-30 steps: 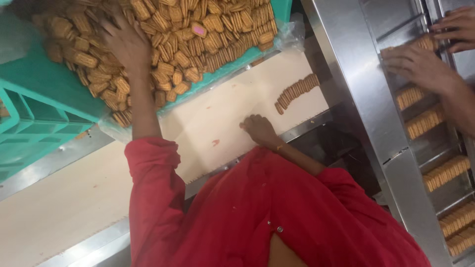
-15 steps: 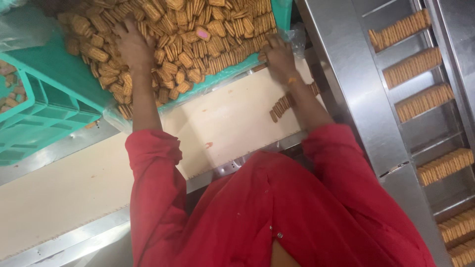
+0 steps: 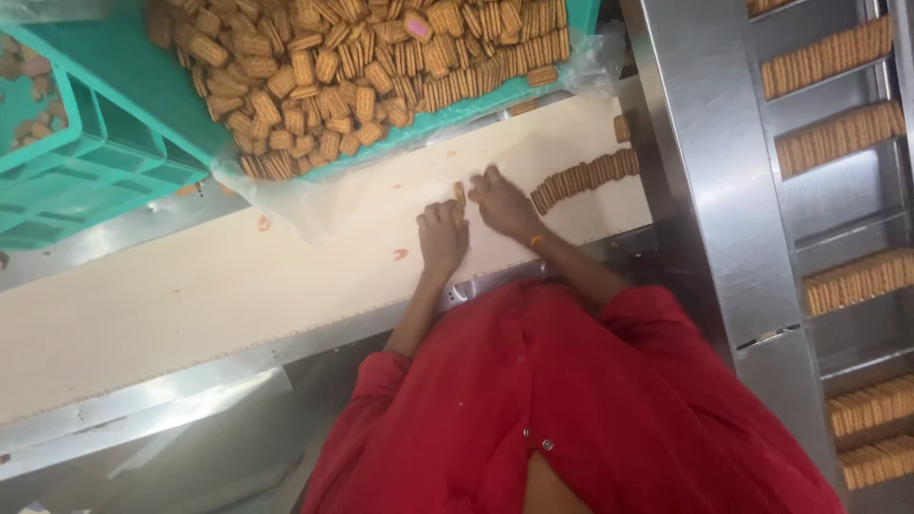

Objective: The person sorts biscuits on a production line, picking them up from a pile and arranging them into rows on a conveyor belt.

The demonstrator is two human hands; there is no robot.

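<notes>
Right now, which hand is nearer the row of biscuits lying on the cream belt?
Right. The right hand is just beside the biscuit row; the left hand sits farther along the belt, away from it.

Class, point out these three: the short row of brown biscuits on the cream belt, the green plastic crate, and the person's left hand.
short row of brown biscuits (image 3: pixel 586 178), head view, row's middle
green plastic crate (image 3: pixel 114 162), head view, ribbed side wall
left hand (image 3: pixel 443 238), head view, back of hand

A clear plastic bag liner spills from the teal crate, top left.
</notes>
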